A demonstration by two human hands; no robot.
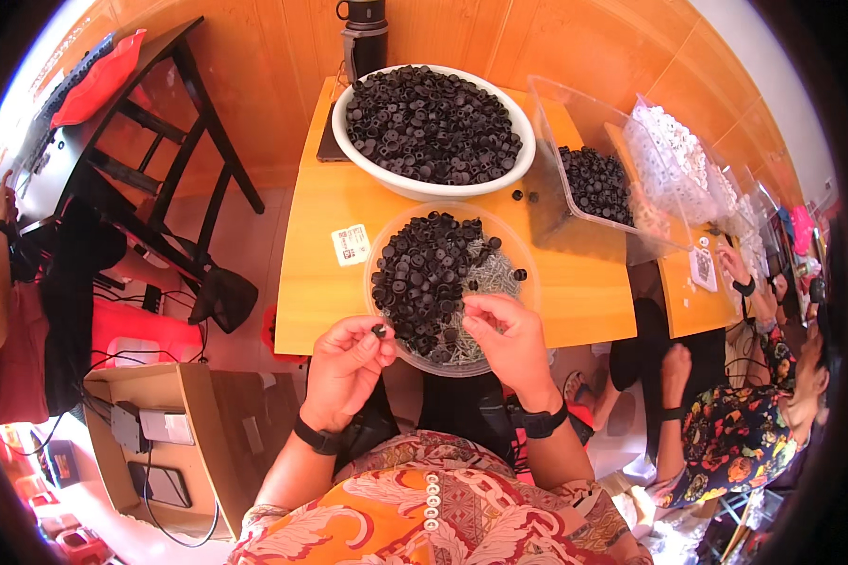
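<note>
My left hand (pixel 350 363) is at the near left rim of a round clear tub (pixel 528 325), pinching a small black plastic cap (pixel 379 330) between thumb and fingers. Over the tub's right side is my right hand (pixel 513 344), its thumb and fingertips brought together just above the metal screws (pixel 492 273); whatever they hold is too small to make out. A heap of black caps (pixel 424 278) fills the tub's left part, and the screws lie along its right. A few caps rest on top of the screws.
Behind the tub stands a big white basin (pixel 356 155) heaped with black caps. A clear bin (pixel 575 226) with more caps is to its right. A white label (pixel 350 245) lies on the table (pixel 301 282). An open cardboard box (pixel 193 395) sits lower left; people work at both sides.
</note>
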